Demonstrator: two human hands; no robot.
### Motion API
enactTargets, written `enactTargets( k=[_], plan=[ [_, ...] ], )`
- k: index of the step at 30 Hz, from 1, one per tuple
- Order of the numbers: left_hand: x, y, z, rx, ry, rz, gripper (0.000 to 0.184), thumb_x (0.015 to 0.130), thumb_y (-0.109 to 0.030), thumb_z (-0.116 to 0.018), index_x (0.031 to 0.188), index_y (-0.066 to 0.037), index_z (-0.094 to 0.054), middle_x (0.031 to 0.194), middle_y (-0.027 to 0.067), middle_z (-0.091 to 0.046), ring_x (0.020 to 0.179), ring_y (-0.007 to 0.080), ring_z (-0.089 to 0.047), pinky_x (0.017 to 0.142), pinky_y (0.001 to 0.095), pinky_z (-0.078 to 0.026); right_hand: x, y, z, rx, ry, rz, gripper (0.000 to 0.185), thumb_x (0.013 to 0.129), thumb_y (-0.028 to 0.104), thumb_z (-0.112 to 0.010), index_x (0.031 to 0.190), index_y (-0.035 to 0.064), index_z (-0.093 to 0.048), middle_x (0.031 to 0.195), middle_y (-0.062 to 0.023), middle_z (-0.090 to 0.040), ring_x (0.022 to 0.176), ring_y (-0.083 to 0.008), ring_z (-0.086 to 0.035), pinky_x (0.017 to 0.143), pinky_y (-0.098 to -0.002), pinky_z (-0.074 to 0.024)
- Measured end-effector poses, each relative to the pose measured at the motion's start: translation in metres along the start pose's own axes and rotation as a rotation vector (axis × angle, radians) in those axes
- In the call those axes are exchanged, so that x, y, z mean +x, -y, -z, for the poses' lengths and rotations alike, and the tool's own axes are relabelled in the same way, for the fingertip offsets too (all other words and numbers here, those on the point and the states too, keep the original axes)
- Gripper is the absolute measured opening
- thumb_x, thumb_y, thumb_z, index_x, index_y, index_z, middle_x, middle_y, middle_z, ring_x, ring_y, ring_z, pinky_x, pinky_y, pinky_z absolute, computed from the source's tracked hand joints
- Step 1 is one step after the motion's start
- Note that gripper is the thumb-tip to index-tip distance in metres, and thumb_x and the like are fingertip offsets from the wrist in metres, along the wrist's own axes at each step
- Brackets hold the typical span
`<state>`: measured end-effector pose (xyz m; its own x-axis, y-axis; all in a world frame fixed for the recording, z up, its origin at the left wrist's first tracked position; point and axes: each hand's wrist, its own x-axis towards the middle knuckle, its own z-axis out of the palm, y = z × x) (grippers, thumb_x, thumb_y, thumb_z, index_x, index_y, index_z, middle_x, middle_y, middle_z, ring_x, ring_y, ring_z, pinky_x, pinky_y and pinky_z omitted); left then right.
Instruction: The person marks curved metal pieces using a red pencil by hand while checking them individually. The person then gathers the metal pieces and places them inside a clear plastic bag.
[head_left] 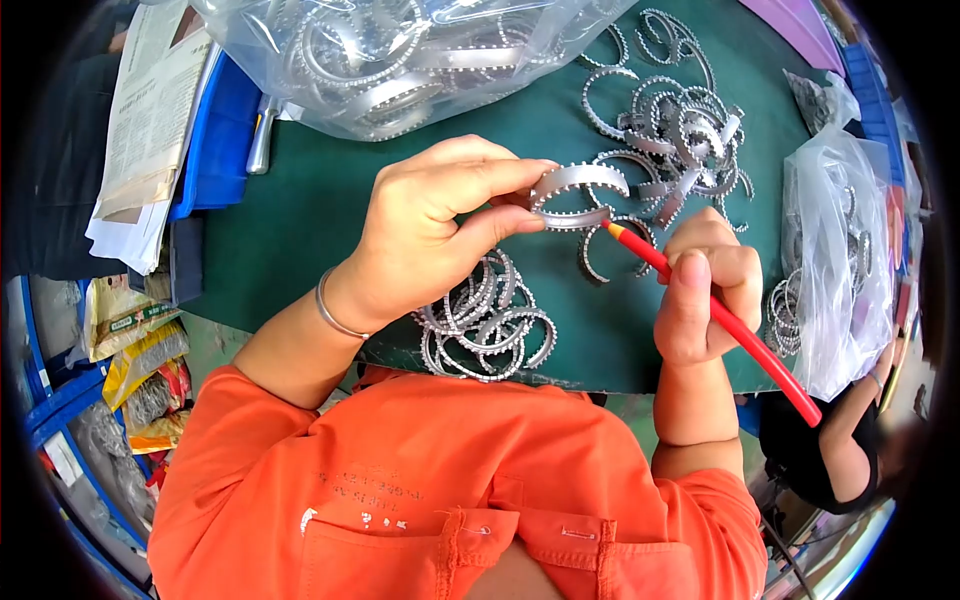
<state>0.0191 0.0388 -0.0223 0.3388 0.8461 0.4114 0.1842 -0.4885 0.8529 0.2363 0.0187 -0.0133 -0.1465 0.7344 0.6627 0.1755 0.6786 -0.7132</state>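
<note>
Pile point(485, 322): lay loose and tangled on the worktop point(290, 235), near edge.
Right grip point(702, 290): was closed round a pencil point(750, 340), tip at the ring point(582, 177).
Left grip point(430, 205): pinched the ring's left end.
Ring: sat between both grips, above the worktop; looked light, springy, perhaps slick; best taken by the flat face, gently.
Heap point(695, 130): lay beyond.

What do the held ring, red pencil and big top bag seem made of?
Held ring: probably metal, satin grey, by its soft sheen.
Red pencil: likely glossy painted wood; a pale cone shows behind the tip.
Bag: apparently thin plastic, see-through with shiny creases.
</note>
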Motion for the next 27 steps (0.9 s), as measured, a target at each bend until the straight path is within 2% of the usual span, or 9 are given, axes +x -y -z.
enactTargets(
  k=[7,10,14,16,18,19,23,27],
  plan=[
    [0.0,-0.005,0.001,0.054,0.016,-0.014,0.033,0.066,0.006,-0.069,0.099,0.003,-0.063,0.083,0.011,-0.061,0.069,0.0153,-0.059,0.061,0.0229,-0.048,0.001,-0.002,-0.009,-0.186,0.065,0.071,0.019,0.072,-0.009,-0.061,0.068,0.0033,-0.047,0.057,-0.0068,-0.053,0.045,-0.0201,-0.048,0.044,-0.0289,-0.0372],
    [0.0,-0.005,0.0,0.049,0.02,-0.017,0.032,0.066,0.007,-0.069,0.098,0.003,-0.063,0.082,0.011,-0.061,0.069,0.0155,-0.059,0.061,0.0231,-0.048,0.003,-0.001,-0.014,-0.279,0.102,0.029,0.02,0.07,-0.009,-0.062,0.066,0.0038,-0.047,0.057,-0.0067,-0.053,0.045,-0.0204,-0.047,0.043,-0.0293,-0.0363],
    [-0.001,-0.003,0.0,0.03,0.041,0.021,0.028,0.067,0.009,-0.067,0.095,0.004,-0.062,0.084,0.0112,-0.061,0.072,0.0153,-0.06,0.063,0.0237,-0.049,0.001,-0.002,-0.014,-0.261,0.139,-0.005,0.02,0.069,-0.009,-0.063,0.065,0.0035,-0.047,0.056,-0.0068,-0.052,0.044,-0.0205,-0.045,0.043,-0.0295,-0.035],
    [0.0,-0.002,-0.001,0.025,0.07,0.029,0.026,0.069,0.01,-0.066,0.094,0.005,-0.062,0.086,0.0113,-0.06,0.074,0.0155,-0.06,0.064,0.0241,-0.05,-0.001,-0.004,-0.008,-0.079,0.086,-0.038,0.019,0.073,-0.009,-0.059,0.067,0.0034,-0.046,0.058,-0.0076,-0.053,0.045,-0.019,-0.045,0.043,-0.0295,-0.0359],
    [-0.003,0.003,-0.006,-0.308,-0.047,0.236,0.02,0.071,0.011,-0.063,0.09,0.004,-0.061,0.085,0.0085,-0.058,0.076,0.0135,-0.061,0.067,0.024,-0.052,-0.004,-0.005,-0.008,0.059,-0.017,-0.011,0.017,0.074,-0.009,-0.058,0.071,0.003,-0.046,0.059,-0.008,-0.054,0.046,-0.0184,-0.046,0.044,-0.029,-0.0373],
    [-0.003,0.005,-0.005,-0.377,-0.022,0.272,0.019,0.074,0.012,-0.061,0.091,0.005,-0.059,0.088,0.0073,-0.056,0.081,0.0137,-0.061,0.075,0.0255,-0.053,-0.004,-0.005,-0.007,0.06,-0.018,0.008,0.016,0.074,-0.008,-0.058,0.074,0.0023,-0.046,0.059,-0.0089,-0.054,0.047,-0.0182,-0.047,0.045,-0.0286,-0.0383],
    [-0.002,0.007,-0.004,-0.535,-0.016,0.34,0.018,0.076,0.012,-0.059,0.093,0.007,-0.057,0.091,0.0071,-0.057,0.085,0.014,-0.06,0.078,0.0257,-0.051,-0.002,-0.006,-0.011,0.049,0.003,0.072,0.016,0.073,-0.007,-0.061,0.073,0.0029,-0.048,0.059,-0.009,-0.055,0.048,-0.0188,-0.049,0.045,-0.029,-0.0391],
    [-0.003,0.008,-0.004,-0.54,-0.015,0.34,0.017,0.075,0.014,-0.058,0.091,0.006,-0.056,0.092,0.0078,-0.056,0.086,0.0143,-0.06,0.077,0.026,-0.052,-0.001,-0.005,-0.017,-0.116,0.022,0.119,0.02,0.068,-0.004,-0.069,0.071,0.0037,-0.051,0.058,-0.0072,-0.056,0.046,-0.0191,-0.05,0.043,-0.0269,-0.0383]
  ],
)
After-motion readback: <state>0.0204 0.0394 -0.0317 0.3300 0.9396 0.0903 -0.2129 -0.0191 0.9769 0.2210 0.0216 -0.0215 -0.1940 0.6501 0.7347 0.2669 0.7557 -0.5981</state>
